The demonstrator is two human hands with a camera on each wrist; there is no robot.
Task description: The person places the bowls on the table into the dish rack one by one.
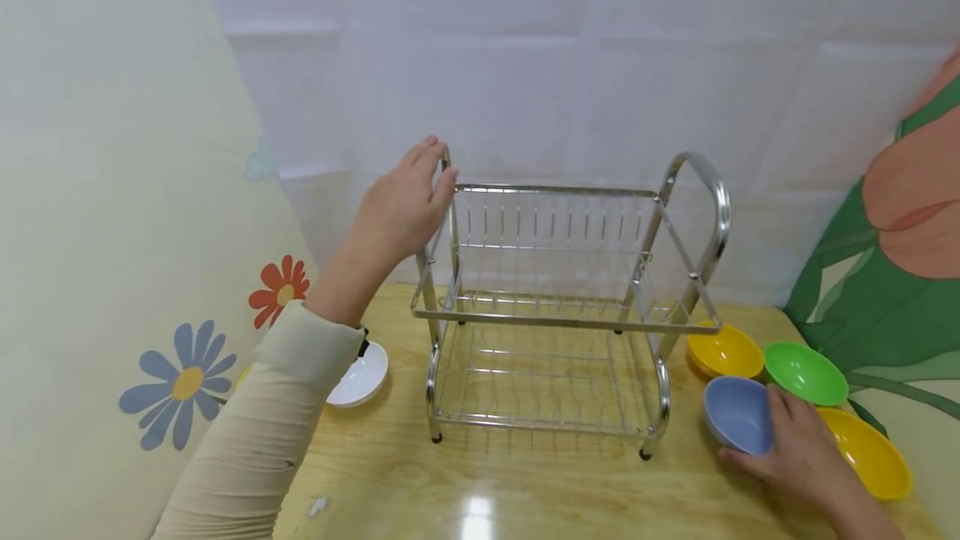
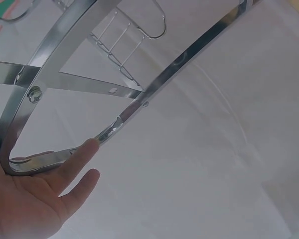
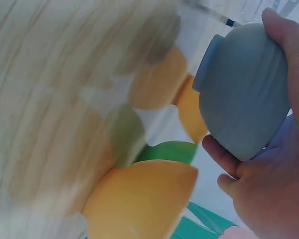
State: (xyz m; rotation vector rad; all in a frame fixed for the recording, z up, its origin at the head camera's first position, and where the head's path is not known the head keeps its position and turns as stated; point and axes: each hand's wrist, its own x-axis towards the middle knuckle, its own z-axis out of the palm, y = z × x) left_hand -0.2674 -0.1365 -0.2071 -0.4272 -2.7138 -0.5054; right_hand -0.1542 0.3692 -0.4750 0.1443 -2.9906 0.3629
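Note:
A two-tier metal dish rack [image 1: 566,322] stands in the middle of the table. My left hand [image 1: 405,202] rests on its upper left handle [image 2: 42,162], fingers extended along the bar. At the right of the rack, my right hand [image 1: 810,452] grips a blue bowl [image 1: 737,413] by its side. In the right wrist view the bowl [image 3: 244,89] is tilted, its underside facing the camera, with the thumb and fingers on opposite sides. The rack's two tiers hold no dishes.
Behind and beside the blue bowl sit a yellow bowl [image 1: 723,350], a green bowl [image 1: 806,373] and another yellow bowl [image 1: 870,455]. A white bowl [image 1: 362,377] lies left of the rack, partly behind my left forearm. A white cloth [image 1: 517,90] hangs behind.

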